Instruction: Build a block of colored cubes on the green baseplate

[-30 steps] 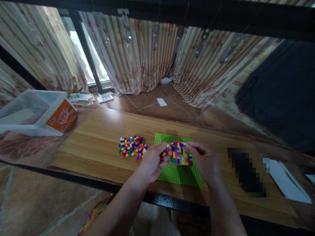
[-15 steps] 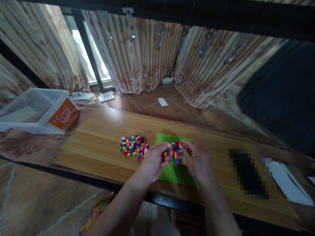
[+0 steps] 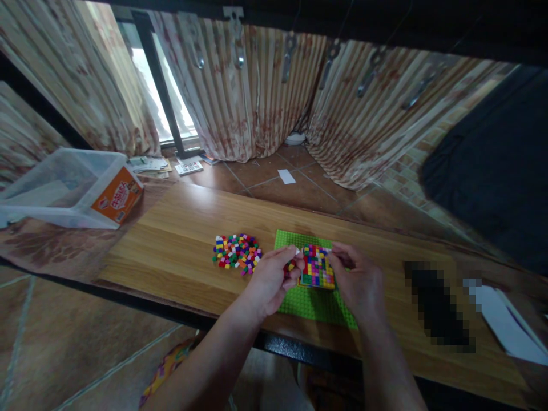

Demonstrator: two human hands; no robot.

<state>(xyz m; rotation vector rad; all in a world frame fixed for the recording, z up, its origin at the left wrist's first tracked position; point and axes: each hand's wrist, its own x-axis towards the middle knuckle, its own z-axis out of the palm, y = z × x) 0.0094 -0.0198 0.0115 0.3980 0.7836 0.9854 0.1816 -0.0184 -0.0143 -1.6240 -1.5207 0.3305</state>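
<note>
Left hand pinching a white brick, right hand at the colorful block, loose brick pile off left.

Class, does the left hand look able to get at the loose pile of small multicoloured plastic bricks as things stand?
Probably yes: the loose pile of small multicoloured plastic bricks lies just beside the left hand, with nothing visible between them, though that hand holds a small white brick.
</note>
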